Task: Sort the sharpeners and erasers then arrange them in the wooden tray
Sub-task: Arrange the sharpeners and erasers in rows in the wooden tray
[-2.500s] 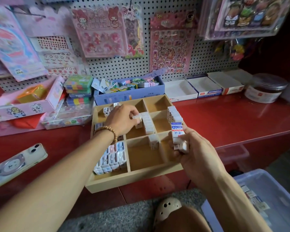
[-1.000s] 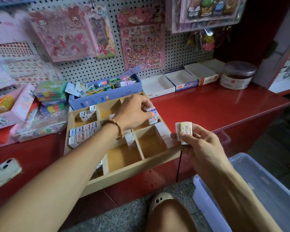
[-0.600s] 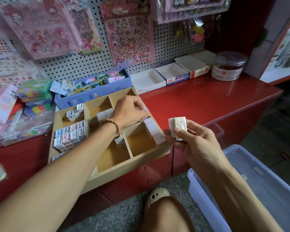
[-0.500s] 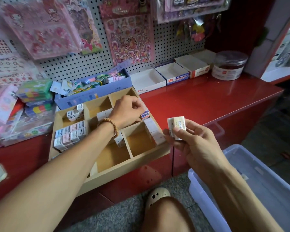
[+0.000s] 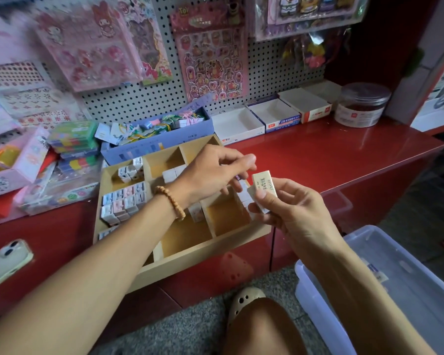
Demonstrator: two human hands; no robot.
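Note:
The wooden tray [image 5: 190, 254] lies on the red counter, its front edge overhanging. Small white, pink and blue sharpeners [image 5: 124, 199] fill its left compartments, with a few more [image 5: 131, 170] behind them. White erasers [image 5: 172, 174] stand in a middle compartment and others [image 5: 242, 198] line the right one. My right hand [image 5: 290, 213] pinches a small stack of cream erasers [image 5: 263, 187] just right of the tray. My left hand [image 5: 210, 174] hovers over the tray's right side, its loose fingers reaching toward that stack and holding nothing I can see.
A clear plastic bin [image 5: 395, 272] stands on the floor at lower right. A phone [image 5: 5, 260] lies on the counter at left. Behind the tray are a blue box [image 5: 159, 140], open white boxes [image 5: 237, 124] and a jar [image 5: 360, 106]. Sticker packs hang on the pegboard.
My left hand has lifted out of the tray's right compartment and moved right toward the erasers in my right hand. My right hand still holds its stack in much the same place.

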